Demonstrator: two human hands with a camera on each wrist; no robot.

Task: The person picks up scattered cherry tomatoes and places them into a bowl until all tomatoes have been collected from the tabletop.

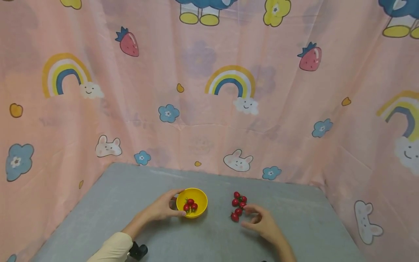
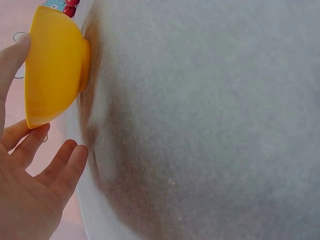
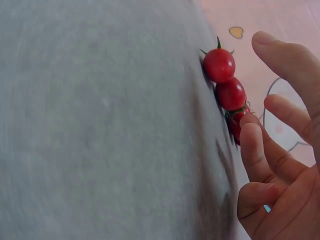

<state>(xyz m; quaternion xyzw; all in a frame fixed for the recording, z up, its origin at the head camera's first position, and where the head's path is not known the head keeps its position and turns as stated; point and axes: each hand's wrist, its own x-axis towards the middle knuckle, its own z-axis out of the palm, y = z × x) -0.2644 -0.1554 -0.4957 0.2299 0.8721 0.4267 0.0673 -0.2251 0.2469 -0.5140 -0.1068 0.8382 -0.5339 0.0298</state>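
Observation:
A yellow bowl (image 1: 202, 210) stands on the grey table with three cherry tomatoes (image 1: 194, 207) inside. My left hand (image 1: 162, 208) holds it from the left, thumb at the near rim and fingers at the far rim. In the left wrist view, thumb and fingers touch opposite sides of the bowl (image 2: 56, 67). Several loose red cherry tomatoes (image 1: 238, 211) form an uneven line right of the bowl. Close to their right side is my right hand (image 1: 264, 225), thumb and fingers apart with nothing between them. Its fingertips overlap a tomato (image 3: 237, 122) in the right wrist view.
The grey table (image 1: 209, 242) runs back to a pink printed curtain (image 1: 196, 142), which also hangs along the left and right sides. A black strap-like piece (image 1: 138, 251) shows at my left wrist, beside the pale sleeve (image 1: 112, 248).

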